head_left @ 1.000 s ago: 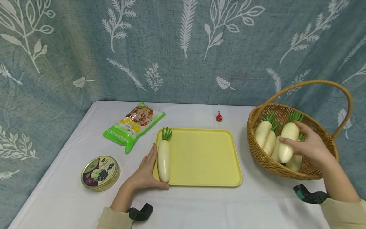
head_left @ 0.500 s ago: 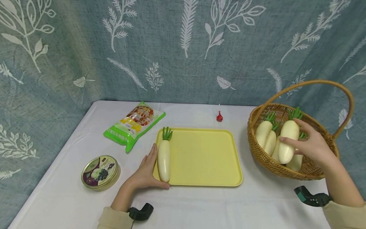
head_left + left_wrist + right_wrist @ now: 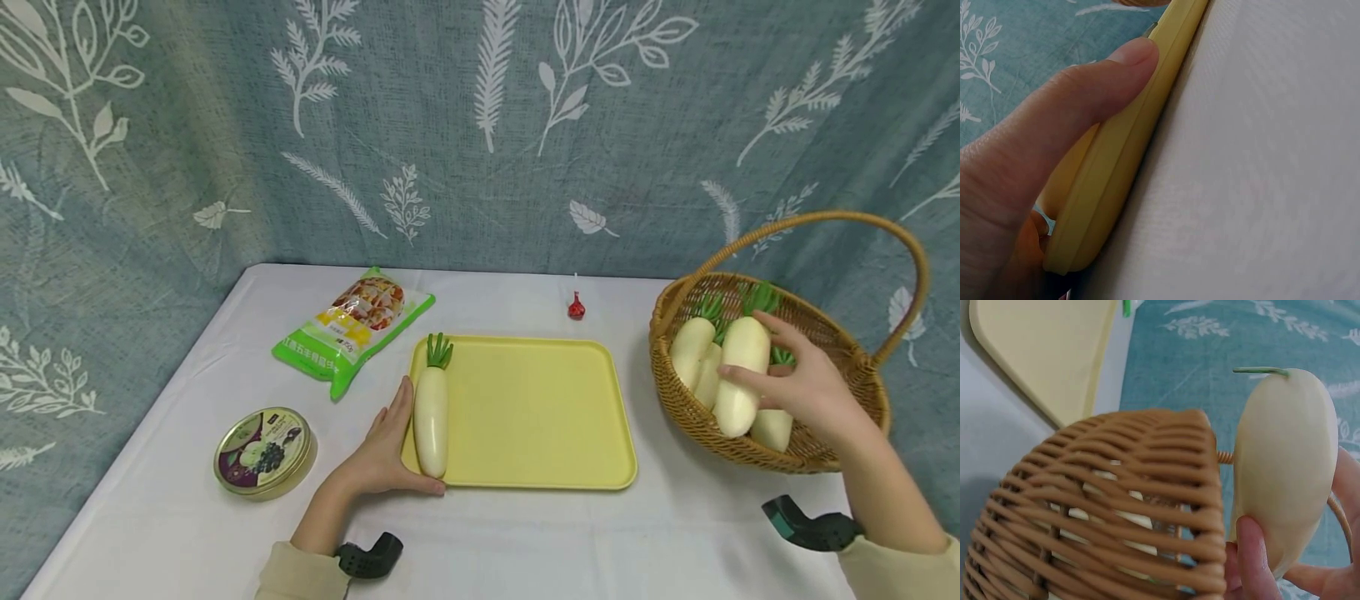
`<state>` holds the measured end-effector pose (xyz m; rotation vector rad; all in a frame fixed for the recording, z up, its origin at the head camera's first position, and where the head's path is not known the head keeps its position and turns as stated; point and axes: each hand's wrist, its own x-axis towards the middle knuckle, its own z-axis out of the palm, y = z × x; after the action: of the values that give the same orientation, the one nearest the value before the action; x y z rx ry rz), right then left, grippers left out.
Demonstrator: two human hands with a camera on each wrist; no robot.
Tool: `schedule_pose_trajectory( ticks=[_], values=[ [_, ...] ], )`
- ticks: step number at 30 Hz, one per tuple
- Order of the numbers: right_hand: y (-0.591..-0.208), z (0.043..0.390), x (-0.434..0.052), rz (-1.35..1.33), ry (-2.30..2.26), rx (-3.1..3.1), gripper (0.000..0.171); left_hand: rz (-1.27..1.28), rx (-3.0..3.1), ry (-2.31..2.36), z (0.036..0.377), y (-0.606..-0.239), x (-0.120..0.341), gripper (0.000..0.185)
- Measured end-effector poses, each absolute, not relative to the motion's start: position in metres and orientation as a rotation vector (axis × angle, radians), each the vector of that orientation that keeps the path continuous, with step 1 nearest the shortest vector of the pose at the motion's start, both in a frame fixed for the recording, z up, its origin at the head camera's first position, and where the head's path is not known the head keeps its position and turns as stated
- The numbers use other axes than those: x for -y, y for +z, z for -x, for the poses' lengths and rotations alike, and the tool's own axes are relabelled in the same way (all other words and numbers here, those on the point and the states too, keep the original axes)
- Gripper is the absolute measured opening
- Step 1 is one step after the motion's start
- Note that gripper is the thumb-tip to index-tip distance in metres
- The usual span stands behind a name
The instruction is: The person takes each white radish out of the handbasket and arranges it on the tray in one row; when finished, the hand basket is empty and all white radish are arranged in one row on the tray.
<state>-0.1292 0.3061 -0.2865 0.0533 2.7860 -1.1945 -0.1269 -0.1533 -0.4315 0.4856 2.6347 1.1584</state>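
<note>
Several radishes (image 3: 693,350) lie seemingly half-hidden behind right hand (image 3: 806,387).

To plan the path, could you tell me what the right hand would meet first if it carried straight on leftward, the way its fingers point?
Probably the basket's near-left rim; beyond it lies the yellow tray. The right hand holds a radish; depth is unclear.

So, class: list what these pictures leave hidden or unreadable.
- Head view: radishes low in the basket, hidden by its wall, the held radish and the right hand; count unclear.
- Head view: tin and packet print, too small.
- Left wrist view: left hand cut off; fingers behind the tray.
</note>
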Motion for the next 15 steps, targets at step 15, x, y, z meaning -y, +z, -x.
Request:
schedule_pose_trajectory(
  ticks=[15],
  values=[
    [-0.285, 0.12, -0.287, 0.016, -1.162, -2.802, 0.088, -0.484, -2.634, 1.157, 0.127, -0.432, 0.153, 0.142]
  ],
)
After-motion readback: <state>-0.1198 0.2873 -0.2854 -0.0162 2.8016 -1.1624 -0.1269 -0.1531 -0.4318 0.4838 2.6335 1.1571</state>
